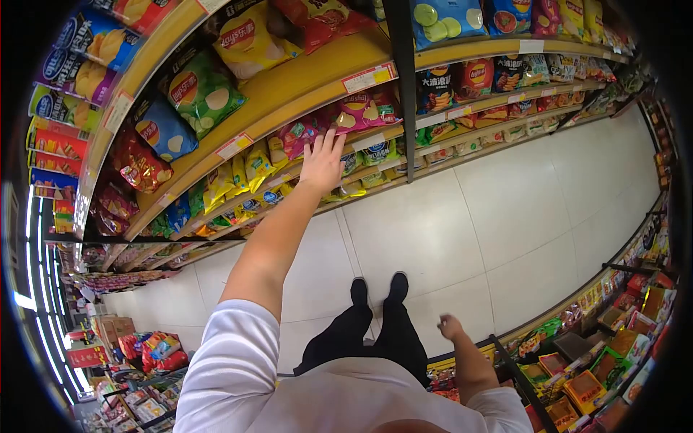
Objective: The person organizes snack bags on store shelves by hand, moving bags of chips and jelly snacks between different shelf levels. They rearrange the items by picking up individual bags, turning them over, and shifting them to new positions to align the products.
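My left hand [323,162] reaches out to the chip shelf with its fingers stretched and a little apart. Its fingertips are right at a pink Lay's chip bag [361,113] on the second tier, beside another pink bag [297,137]. Nothing is gripped in it. Below the wrist, green and yellow snack bags stand on a lower tier. My right hand [449,326] hangs low at my side over the floor, its fingers curled in. Something dark shows at those fingers, and I cannot tell what it is.
A yellow-edged shelf [303,90] curves across the upper left, holding a green chip bag [206,94] and a blue one [164,128]. A black upright [401,86] divides the shelving. Packaged snacks [585,390] fill the rack behind me. Pale floor tiles [534,195] lie between the racks.
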`<act>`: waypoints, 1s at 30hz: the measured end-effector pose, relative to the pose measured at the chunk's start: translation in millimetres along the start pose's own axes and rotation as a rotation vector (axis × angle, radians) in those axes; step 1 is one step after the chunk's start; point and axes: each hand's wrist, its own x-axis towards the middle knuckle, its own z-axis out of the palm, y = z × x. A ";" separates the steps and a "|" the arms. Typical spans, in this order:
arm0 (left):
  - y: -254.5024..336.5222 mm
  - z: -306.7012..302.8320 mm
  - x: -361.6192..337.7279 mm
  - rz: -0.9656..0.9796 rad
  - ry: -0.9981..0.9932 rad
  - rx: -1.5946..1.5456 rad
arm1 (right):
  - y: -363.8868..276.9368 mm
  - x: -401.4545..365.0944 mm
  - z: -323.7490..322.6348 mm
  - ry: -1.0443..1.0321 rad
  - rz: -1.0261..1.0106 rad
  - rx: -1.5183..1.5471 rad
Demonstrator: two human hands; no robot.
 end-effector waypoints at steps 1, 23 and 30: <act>0.0 -3.2 -1.2 -0.003 0.001 0.004 | 38.4 -16.3 23.4 0.043 0.067 0.026; 9.0 8.9 -20.7 0.394 0.178 -0.361 | -134.0 4.6 -61.1 0.250 -0.098 0.854; 130.0 1.7 36.1 0.227 -0.123 -0.764 | -176.4 30.5 -58.2 0.034 -0.129 1.018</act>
